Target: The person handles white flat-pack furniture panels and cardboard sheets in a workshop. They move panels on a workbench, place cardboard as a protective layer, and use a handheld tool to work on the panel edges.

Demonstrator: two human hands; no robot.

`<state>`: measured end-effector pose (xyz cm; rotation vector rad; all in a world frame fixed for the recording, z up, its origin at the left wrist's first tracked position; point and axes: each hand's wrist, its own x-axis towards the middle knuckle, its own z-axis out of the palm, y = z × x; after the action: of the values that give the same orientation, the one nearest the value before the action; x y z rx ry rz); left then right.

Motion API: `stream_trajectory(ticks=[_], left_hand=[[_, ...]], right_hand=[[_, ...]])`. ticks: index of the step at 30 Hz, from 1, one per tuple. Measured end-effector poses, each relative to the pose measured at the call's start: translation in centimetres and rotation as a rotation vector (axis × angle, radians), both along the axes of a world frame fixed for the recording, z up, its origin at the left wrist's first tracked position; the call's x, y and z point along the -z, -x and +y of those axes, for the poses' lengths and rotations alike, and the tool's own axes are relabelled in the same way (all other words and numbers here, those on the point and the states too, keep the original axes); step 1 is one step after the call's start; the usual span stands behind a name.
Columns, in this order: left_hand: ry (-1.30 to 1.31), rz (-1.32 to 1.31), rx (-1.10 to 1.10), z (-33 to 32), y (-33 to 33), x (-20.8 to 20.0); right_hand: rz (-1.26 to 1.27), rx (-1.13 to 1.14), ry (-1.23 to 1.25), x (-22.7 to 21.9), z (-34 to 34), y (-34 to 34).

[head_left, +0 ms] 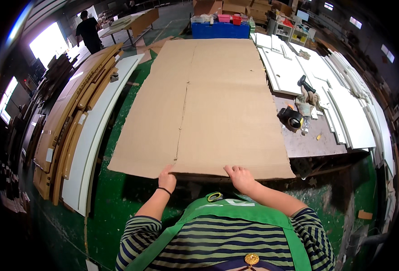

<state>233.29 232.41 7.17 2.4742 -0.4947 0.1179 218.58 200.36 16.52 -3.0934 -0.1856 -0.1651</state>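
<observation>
So on the far left there was a pile of long flat packs in brown cardboard (75,97), then a long smooth white panel (101,110) lying alongside it, with green floor (111,198) showing next to that. The main thing was a big flat sheet of tan corrugated cardboard (228,108), spread over the table with its near edge sticking out past the table's near edge, as far as I could tell. A crease with little torn spots ran lengthwise down it, left of the middle. The left hand (167,179) was pinching that near edge close to the crease, and the right hand (242,179) had its fingers bunched over the same edge further right, seemingly pinching too, though the underside of both grips was hidden. My read: the step in hand was positioning the sheet, and the next move called for both hands working evenly so it wouldn't buckle along the crease. Over on the right, a bare strip of the grey-brown table (312,145) showed by its right end, with a chunky black power tool (289,118) and a clear plastic bottle (305,125) just beside the sheet, then stacked white boards (350,119) along the right edge.
</observation>
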Motion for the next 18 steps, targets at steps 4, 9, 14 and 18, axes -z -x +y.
stream_trajectory(ticks=[4, 9, 14, 18], left_hand=[[-0.257, -0.203, 0.115, -1.3, -3.5, 0.0], [-0.181, -0.118, 0.162, -1.6, -2.6, -3.3], [-0.065, -0.033, 0.33, -1.7, -2.1, -4.1], [-0.074, 0.088, 0.317, -0.4, -0.8, -5.2]], right_hand=[[-0.074, 0.02, 0.038, 0.0, -0.2, -3.1], [-0.083, 0.002, 0.097, 1.5, -0.7, -3.1], [0.054, 0.026, -0.113, 3.4, -1.3, -1.9], [0.144, 0.068, -0.011, 6.8, -0.6, -2.9]])
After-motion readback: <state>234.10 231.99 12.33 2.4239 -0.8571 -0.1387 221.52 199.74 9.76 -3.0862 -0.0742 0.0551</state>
